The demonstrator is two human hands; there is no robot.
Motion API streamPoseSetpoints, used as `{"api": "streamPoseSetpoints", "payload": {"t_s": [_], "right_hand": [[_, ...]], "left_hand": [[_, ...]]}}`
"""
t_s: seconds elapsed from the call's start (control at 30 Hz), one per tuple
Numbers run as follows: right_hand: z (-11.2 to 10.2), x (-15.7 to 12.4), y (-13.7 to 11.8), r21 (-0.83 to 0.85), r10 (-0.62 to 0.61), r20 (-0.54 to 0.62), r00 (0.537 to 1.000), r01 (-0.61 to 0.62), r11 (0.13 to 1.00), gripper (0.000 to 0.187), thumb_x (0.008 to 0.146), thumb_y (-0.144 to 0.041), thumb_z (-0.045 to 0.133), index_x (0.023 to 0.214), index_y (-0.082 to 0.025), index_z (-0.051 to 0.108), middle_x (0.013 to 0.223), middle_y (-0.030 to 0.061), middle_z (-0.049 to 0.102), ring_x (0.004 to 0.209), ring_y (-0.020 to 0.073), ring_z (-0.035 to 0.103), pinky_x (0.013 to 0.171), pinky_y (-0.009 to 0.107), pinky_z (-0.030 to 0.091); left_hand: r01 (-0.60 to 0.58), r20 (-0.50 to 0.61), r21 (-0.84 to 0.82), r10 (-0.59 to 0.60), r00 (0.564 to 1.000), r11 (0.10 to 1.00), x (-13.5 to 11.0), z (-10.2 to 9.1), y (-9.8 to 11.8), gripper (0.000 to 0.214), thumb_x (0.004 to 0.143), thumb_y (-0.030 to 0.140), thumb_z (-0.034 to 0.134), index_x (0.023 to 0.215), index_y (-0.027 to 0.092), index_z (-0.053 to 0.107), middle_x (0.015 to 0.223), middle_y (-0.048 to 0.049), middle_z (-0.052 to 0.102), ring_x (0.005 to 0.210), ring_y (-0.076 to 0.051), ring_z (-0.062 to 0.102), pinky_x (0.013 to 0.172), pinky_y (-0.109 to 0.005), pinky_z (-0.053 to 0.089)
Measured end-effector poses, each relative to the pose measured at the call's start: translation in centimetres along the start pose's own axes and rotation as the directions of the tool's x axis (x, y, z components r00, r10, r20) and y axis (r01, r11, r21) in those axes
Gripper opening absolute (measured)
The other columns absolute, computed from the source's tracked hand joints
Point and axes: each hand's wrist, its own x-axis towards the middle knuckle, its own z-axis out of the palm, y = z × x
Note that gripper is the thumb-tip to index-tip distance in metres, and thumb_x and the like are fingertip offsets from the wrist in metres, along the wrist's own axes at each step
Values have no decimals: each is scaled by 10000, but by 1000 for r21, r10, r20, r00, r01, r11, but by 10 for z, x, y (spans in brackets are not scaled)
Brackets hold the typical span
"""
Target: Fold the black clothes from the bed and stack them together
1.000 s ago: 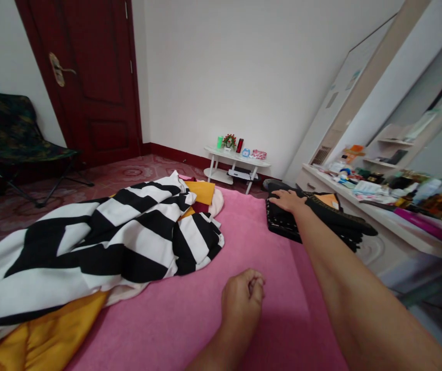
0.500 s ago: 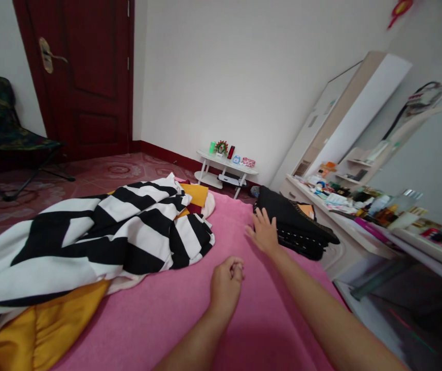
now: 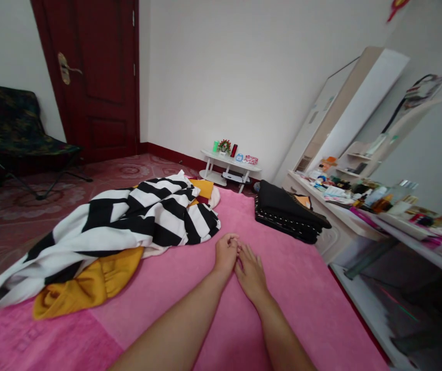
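Both my hands rest on the pink bed cover (image 3: 174, 288), side by side and touching. My left hand (image 3: 226, 254) lies with its fingers curled in loosely and nothing in them. My right hand (image 3: 250, 271) lies flat with fingers stretched forward, holding nothing. A folded black garment with a studded edge (image 3: 288, 212) sits at the bed's far right corner, well beyond my right hand. A rumpled black-and-white striped cloth (image 3: 128, 221) lies to the left, over a mustard-yellow cloth (image 3: 89, 283).
A white dresser (image 3: 340, 216) crowded with bottles and a mirror runs along the bed's right side. A small white table (image 3: 231, 165) stands by the far wall. A dark red door (image 3: 97, 77) and a folding chair (image 3: 8, 139) are at the left.
My right hand left the black folded garment and drew back across the bed cover to rest beside my left hand. The view shifted, showing more of the bed.
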Motion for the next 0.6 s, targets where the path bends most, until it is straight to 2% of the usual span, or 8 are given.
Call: {"api": "streamPoseSetpoints", "payload": {"t_s": [0.13, 0.23, 0.33, 0.4, 0.47, 0.5, 0.53, 0.6], "right_hand": [[6, 0, 9, 81, -80, -138, 987, 92, 993, 468, 862, -301, 439, 1310, -207, 535, 1398, 84, 489, 1332, 252, 382, 1111, 473, 248], [5, 1, 15, 188, -122, -197, 973, 160, 969, 395, 834, -284, 480, 1198, -226, 620, 1302, 66, 578, 1244, 236, 482, 1074, 442, 330], [4, 0, 18, 269, -107, -212, 971, 163, 949, 338, 822, -314, 513, 1112, -235, 667, 1252, 62, 612, 1191, 242, 526, 1047, 441, 372], [4, -1, 20, 290, -91, -225, 970, 155, 944, 302, 820, -326, 522, 1047, -223, 693, 1237, 77, 619, 1178, 246, 536, 1043, 443, 380], [6, -1, 22, 298, -85, -237, 968, 156, 942, 278, 817, -306, 518, 1003, -215, 703, 1226, 83, 623, 1172, 243, 540, 1045, 444, 378], [8, 0, 23, 302, -83, -243, 967, 157, 940, 274, 812, -291, 516, 995, -211, 703, 1223, 83, 624, 1170, 240, 540, 1046, 443, 378], [9, 0, 23, 304, -82, -246, 966, 157, 940, 275, 807, -278, 513, 995, -210, 702, 1222, 83, 624, 1170, 238, 540, 1046, 444, 377], [10, 1, 24, 303, -78, -251, 965, 155, 941, 274, 799, -263, 510, 990, -213, 700, 1215, 80, 626, 1163, 236, 544, 1045, 445, 379]], "left_hand": [[-3, 47, 63, 0, 999, 998, -6, -1, -1, 165, 795, 128, 479, 856, 118, 632, 678, -16, 624, 549, -90, 558, 549, -196, 462], [-2, 157, 123, -18, 988, 992, -14, -4, 4, 149, 759, 104, 511, 793, 103, 656, 677, -40, 648, 570, -106, 575, 594, -225, 479], [-37, 315, 183, -23, 949, 982, -27, -23, 29, 119, 705, 91, 569, 719, 112, 685, 680, -56, 669, 615, -146, 603, 645, -269, 491], [-158, 426, 264, 32, 904, 951, -36, -49, 58, 125, 675, 82, 601, 715, 138, 706, 754, -67, 690, 715, -183, 626, 739, -304, 491], [-536, 594, 470, 198, 780, 701, -45, -83, 94, 249, 721, 96, 564, 898, 186, 716, 951, -79, 685, 923, -219, 613, 882, -345, 453], [-638, 629, 549, 236, 741, 539, -49, -102, 112, 319, 723, 97, 560, 990, 204, 698, 1052, -86, 660, 1009, -236, 586, 923, -362, 433], [-679, 629, 632, 264, 731, 374, -52, -122, 128, 400, 715, 102, 566, 1085, 221, 664, 1167, -92, 616, 1089, -257, 547, 957, -388, 410], [-618, 566, 781, 313, 763, 94, -55, -162, 151, 532, 729, 115, 558, 1241, 260, 563, 1333, -84, 508, 1231, -288, 444, 1022, -450, 348]]}}
